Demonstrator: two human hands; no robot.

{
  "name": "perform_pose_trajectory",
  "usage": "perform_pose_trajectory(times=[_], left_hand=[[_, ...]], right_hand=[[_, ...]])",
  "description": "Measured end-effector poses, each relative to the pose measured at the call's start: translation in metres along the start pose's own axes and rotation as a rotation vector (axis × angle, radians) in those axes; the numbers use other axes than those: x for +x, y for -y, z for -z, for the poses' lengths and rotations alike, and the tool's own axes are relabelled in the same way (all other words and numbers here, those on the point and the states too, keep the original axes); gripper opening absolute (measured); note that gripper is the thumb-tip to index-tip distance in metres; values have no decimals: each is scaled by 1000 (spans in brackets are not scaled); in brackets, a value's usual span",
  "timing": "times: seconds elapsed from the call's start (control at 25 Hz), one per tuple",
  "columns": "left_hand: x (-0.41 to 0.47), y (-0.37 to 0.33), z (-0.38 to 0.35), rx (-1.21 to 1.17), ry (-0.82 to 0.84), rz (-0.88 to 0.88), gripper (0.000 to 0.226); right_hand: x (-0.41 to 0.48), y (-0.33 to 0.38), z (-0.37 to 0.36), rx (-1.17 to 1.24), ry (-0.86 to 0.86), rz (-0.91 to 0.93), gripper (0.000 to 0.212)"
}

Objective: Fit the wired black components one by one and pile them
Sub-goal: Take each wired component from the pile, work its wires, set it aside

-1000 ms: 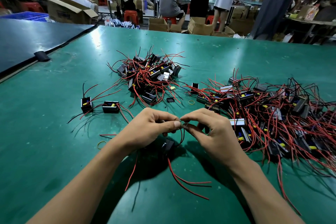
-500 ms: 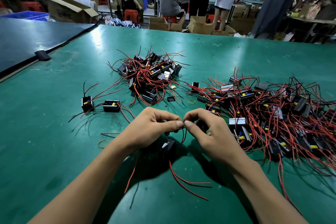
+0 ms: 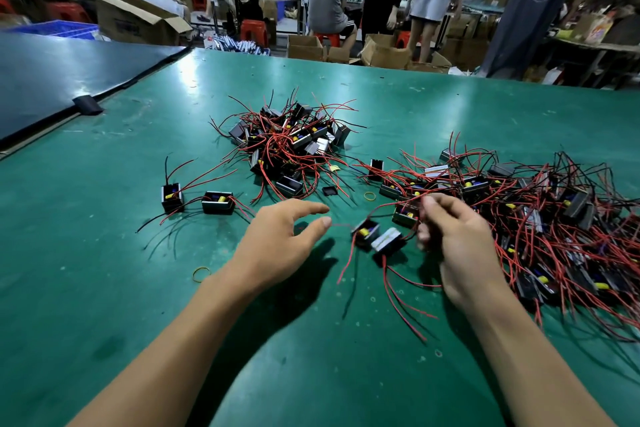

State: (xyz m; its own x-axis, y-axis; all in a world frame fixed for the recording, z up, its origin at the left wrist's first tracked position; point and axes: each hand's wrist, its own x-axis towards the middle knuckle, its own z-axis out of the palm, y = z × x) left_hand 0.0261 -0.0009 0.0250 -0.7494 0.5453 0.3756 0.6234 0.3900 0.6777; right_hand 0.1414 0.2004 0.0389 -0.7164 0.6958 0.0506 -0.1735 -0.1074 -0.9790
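Two black wired components [image 3: 377, 236], one showing a yellow part and one a white face, lie side by side on the green table [image 3: 104, 253] between my hands. Their red and black wires trail toward me. My left hand [image 3: 284, 243] hovers just left of them with fingers spread and holds nothing; a thin red wire runs from its thumb tip to the components. My right hand [image 3: 453, 243], blurred, has its fingers curled and pinches red wires that lead to the pair. A pile of components [image 3: 294, 146] sits behind, and a larger tangled pile [image 3: 540, 218] lies to the right.
Two single components [image 3: 172, 198] [image 3: 218, 203] stand at the left. A loose black cap [image 3: 329, 191] and yellow rubber bands [image 3: 202, 274] [image 3: 370, 196] lie on the table. A dark mat [image 3: 52, 80] covers the far left. People and cardboard boxes are beyond the far edge.
My hands, which pinched together above the components, have come apart. The left hand has opened and moved left. The right hand has pulled right with the wires, uncovering the two components.
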Motion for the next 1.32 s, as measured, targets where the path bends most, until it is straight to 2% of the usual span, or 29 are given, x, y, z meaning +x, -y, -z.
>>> perform_pose_trajectory(times=[0.08,0.2,0.4,0.64,0.8,0.96,1.08,1.2,1.24,1.32], left_hand=[[-3,1,-5,43,93,-27,30],[-8,-3,-13,107,183,-103,36],[-11,-8,-18,94,218,-153,39],[-11,-8,-21,84,262,-163,24],[-10,-6,-22,49,240,-175,17],[-10,-4,-23,67,248,-194,15],[-9,-3,-24,59,233,-199,14],[-9,-3,-25,66,228,-195,15],[-9,-3,-25,67,224,-195,14],[-9,-4,-24,57,216,-196,12]], right_hand=[[4,8,9,69,-120,62,14],[5,16,15,-19,-192,232,14],[0,12,8,-185,-70,267,13],[-5,14,-1,-50,35,366,14],[1,21,3,57,-9,479,14],[17,24,23,36,-204,559,13],[28,20,44,68,-408,396,14],[30,16,51,185,-470,251,11],[27,14,48,133,-494,258,14],[20,9,35,-93,-572,316,33]])
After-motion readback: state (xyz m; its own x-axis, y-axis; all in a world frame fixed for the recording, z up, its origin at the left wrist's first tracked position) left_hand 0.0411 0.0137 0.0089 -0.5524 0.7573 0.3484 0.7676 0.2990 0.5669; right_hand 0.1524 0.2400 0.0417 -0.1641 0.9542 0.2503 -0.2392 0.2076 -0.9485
